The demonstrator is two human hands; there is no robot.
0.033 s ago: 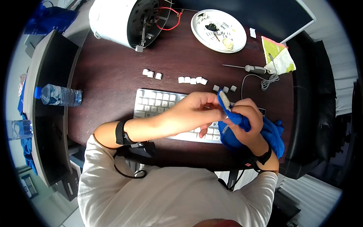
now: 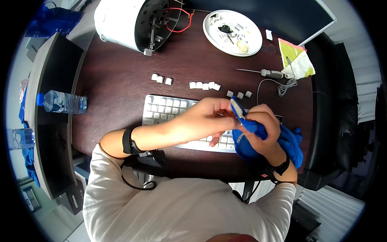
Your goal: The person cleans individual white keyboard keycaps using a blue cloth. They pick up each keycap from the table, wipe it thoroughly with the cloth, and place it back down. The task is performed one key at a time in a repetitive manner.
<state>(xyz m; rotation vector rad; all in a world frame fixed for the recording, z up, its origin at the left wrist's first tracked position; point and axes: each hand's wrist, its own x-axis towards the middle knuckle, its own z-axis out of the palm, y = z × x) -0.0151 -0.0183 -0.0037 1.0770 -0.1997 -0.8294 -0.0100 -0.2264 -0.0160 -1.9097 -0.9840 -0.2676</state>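
Observation:
My right hand (image 2: 264, 129) grips a bunched blue cloth (image 2: 292, 147) whose raised fold has a pale grey strip. My left hand (image 2: 209, 119) meets it above the right part of a white keyboard (image 2: 163, 109), thumb and index finger pinched at the cloth's edge on something too hidden to make out, the lower fingers curled. Loose white keycaps lie just beyond the keyboard in small groups: at left (image 2: 168, 81), middle (image 2: 199, 85) and right (image 2: 240, 95).
Behind are a white cylindrical appliance (image 2: 117, 22) lying open with a red wire, a white plate (image 2: 217, 42) of small parts, a monitor (image 2: 290, 18), a screwdriver (image 2: 274, 74), a coiled cable (image 2: 284, 86) and a patterned cloth (image 2: 290, 50). A water bottle (image 2: 62, 101) is at left.
The raised fold of blue cloth between my hands has shifted very slightly to the left. My hands are otherwise in nearly the same position.

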